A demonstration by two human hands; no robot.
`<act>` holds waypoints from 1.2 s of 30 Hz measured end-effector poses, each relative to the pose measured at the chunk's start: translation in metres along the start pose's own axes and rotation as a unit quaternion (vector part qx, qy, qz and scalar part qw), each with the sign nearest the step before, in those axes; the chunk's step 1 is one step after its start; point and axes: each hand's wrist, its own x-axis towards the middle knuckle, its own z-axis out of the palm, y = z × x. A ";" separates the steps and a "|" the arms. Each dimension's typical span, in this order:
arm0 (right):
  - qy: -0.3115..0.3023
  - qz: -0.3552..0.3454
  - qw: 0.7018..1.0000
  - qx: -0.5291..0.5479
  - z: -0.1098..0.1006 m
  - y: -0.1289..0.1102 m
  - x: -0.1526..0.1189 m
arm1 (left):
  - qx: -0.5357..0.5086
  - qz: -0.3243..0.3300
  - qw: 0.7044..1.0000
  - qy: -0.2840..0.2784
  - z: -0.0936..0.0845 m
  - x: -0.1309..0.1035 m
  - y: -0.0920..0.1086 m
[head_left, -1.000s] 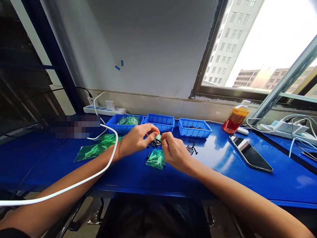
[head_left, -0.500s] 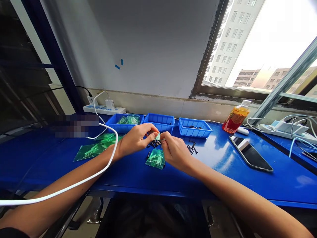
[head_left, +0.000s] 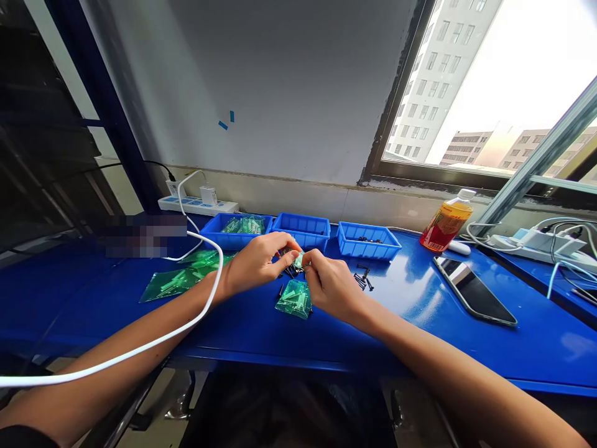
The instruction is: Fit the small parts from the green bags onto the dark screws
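Note:
Between my two hands a small green plastic bag (head_left: 299, 257) is pinched at its edges, above the table. My left hand (head_left: 261, 260) grips its left side between thumb and fingers. On the other side, my right hand (head_left: 332, 283) has its thumb and curled index finger closed on the bag. Several dark screws (head_left: 293, 272) lie below the fingers, partly hidden. Nearer to me, a filled green bag (head_left: 295, 300) with pale plastic pieces rests flat on the table. More black screws (head_left: 362, 280) are scattered right of my right hand.
Three blue bins line the back: one with green bags (head_left: 243, 224), a middle bin (head_left: 302, 231), and one with small dark parts (head_left: 369, 241). Green bags (head_left: 170, 285) lie left. A white cable (head_left: 205, 305) crosses my left forearm. A bottle (head_left: 446, 222) and phone (head_left: 474, 291) stand and lie right.
The view has shifted slightly. Both hands keep nearly the same pose on the small bag, and a little more of the bag shows between the fingers.

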 end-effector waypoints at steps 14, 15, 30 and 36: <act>-0.021 0.012 1.000 0.011 -0.002 -0.002 0.000 | -0.004 -0.002 1.000 0.006 -0.001 -0.001 0.001; -0.014 0.011 1.000 0.012 -0.002 -0.001 0.000 | -0.003 -0.001 1.000 0.005 -0.001 -0.001 0.001; -0.026 0.019 0.993 0.110 -0.002 0.001 0.000 | -0.006 0.013 1.000 0.011 -0.002 0.000 0.001; 0.004 0.007 0.996 0.087 0.000 0.003 0.000 | -0.001 0.003 1.000 0.012 -0.001 0.000 0.000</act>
